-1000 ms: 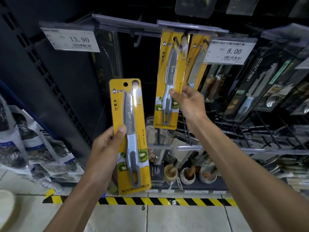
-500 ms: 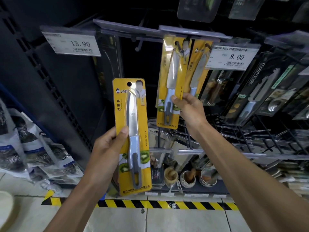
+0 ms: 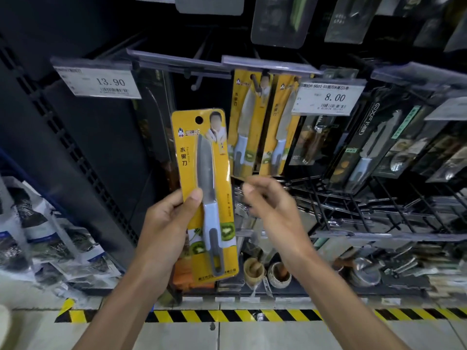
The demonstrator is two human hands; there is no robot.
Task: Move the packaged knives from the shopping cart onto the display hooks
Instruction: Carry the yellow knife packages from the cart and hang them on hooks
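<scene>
Right hand [image 3: 267, 205] released the hung pack [image 3: 246, 122] at 12 o'clock, fingers slack, empty; left hand [image 3: 166, 223] grips next pack [image 3: 204, 193].

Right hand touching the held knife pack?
Apart. Head view shows a clear gap between the right hand and the knife pack; only the left hand grips it.

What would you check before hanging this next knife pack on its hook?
1. Left hand grips the yellow knife pack securely: ok.
2. Pack's hang hole faces up, uncovered: ok.
3. Right hand empty, free to help: ok.
4. Hung packs match the held design, so it is the right spot: ok.
5. Room left on their hook: cannot tell, it is mostly hidden.
</scene>
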